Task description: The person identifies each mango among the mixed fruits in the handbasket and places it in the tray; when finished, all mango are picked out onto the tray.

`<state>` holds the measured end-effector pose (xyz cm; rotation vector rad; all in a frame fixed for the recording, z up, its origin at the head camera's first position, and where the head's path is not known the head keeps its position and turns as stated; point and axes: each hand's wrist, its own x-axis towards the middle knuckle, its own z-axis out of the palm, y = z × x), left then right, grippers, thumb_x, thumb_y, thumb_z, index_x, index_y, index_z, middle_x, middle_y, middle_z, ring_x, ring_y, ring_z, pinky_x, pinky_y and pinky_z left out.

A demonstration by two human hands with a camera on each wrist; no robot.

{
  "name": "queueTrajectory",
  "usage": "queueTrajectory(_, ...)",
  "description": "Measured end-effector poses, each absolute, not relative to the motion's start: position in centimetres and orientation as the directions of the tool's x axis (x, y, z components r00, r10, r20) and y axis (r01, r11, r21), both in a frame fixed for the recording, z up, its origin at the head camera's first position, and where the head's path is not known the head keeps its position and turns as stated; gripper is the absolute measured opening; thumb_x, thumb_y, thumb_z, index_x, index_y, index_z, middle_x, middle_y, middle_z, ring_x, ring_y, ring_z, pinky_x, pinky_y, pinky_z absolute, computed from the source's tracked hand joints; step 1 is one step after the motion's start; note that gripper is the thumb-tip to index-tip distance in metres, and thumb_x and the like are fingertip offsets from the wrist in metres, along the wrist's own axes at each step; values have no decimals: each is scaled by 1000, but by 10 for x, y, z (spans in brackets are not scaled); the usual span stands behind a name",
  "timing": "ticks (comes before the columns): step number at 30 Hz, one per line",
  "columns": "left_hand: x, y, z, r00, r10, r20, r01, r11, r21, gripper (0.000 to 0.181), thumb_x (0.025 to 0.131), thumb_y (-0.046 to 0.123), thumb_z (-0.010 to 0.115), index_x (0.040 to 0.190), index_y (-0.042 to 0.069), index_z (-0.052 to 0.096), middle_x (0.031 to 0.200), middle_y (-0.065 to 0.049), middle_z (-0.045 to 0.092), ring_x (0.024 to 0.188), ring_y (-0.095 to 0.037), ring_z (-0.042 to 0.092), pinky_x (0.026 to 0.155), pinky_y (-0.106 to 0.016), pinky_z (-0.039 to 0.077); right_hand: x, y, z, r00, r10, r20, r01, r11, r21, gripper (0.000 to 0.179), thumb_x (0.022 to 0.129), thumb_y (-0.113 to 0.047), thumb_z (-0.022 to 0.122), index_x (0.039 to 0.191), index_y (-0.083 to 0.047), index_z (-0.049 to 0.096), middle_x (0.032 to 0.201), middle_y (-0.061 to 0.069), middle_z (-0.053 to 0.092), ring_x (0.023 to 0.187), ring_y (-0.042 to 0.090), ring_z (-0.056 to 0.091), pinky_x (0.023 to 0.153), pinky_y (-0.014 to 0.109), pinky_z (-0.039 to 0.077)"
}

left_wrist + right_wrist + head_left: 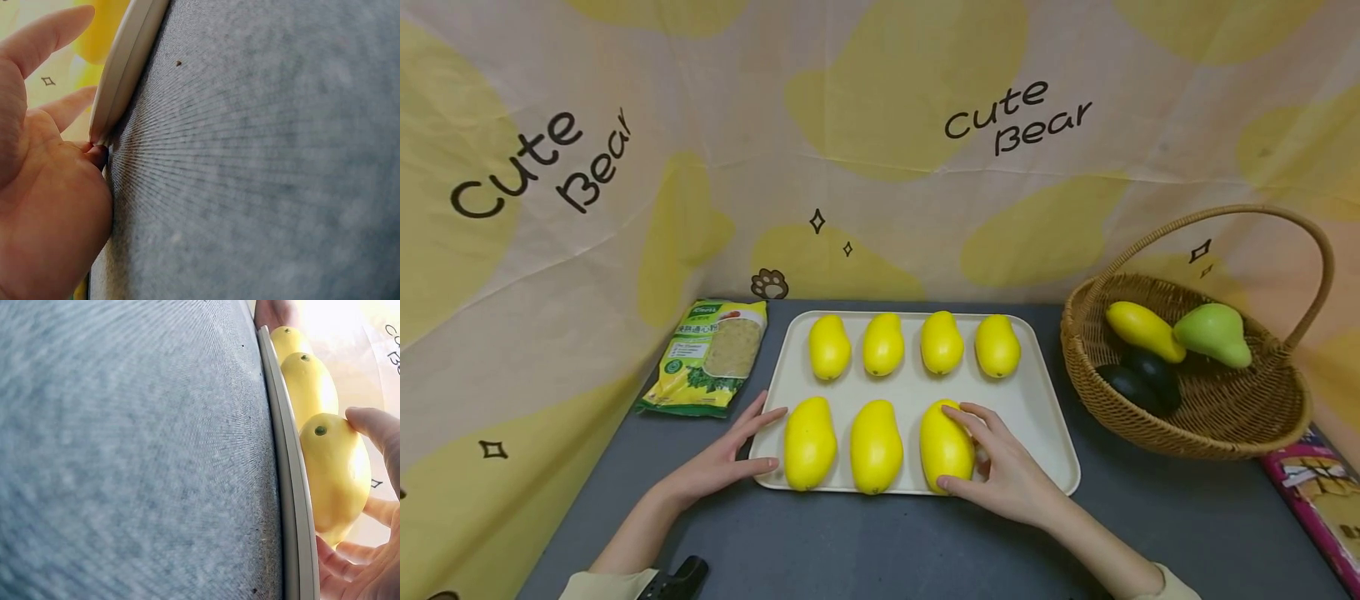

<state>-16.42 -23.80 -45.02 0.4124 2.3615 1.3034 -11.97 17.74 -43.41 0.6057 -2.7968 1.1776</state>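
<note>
A cream tray (917, 396) holds yellow mangoes in two rows, several at the back and three in front. At the front right, my right hand (1007, 467) holds a mango (946, 446) between thumb and fingers, and that mango rests on the tray. In the right wrist view the thumb touches this mango (334, 475) near its stem end, with fingers around the other side. My left hand (722, 458) lies at the tray's left edge, fingers spread, thumb and fingertips over the rim beside the leftmost front mango (810, 443). The left wrist view shows it against the tray's rim (122, 69).
A wicker basket (1187, 433) with a tall handle stands to the right, containing a yellow mango (1142, 329), a green pear (1213, 333) and dark avocados (1142, 383). Behind my left hand lies a yellow-green food packet (707, 358). A pink package (1318, 500) sits at the right edge.
</note>
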Motion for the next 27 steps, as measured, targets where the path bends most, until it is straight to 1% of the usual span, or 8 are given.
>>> queueTrajectory(15, -164, -238, -450, -871, 443, -214, 57, 522, 851, 69, 91, 34, 67, 152, 24, 35, 163, -8, -9, 146, -41, -2, 103, -76, 9, -121, 175, -432, -928, -333, 167, -354, 651, -672, 85, 73, -53, 81, 146, -28, 44, 148, 2, 37, 78, 9, 53, 64, 21, 45)
queueTrajectory(23, -164, -238, -451, -871, 445, -207, 67, 525, 849, 69, 91, 34, 67, 152, 24, 35, 163, -8, -8, 146, -41, -2, 103, -75, 10, -121, 174, -433, -927, -335, 167, -356, 650, -671, 86, 73, -56, 80, 146, -31, 44, 149, 4, 37, 95, 12, 53, 66, 22, 46)
queueTrajectory(27, -164, -238, -451, -872, 445, -206, 66, 522, 850, 69, 91, 34, 67, 152, 24, 36, 163, -8, -9, 146, -41, -2, 103, -76, 10, -121, 174, -433, -926, -336, 172, -360, 648, -671, 84, 73, -56, 80, 145, -32, 45, 149, 4, 36, 98, 13, 54, 68, 24, 47)
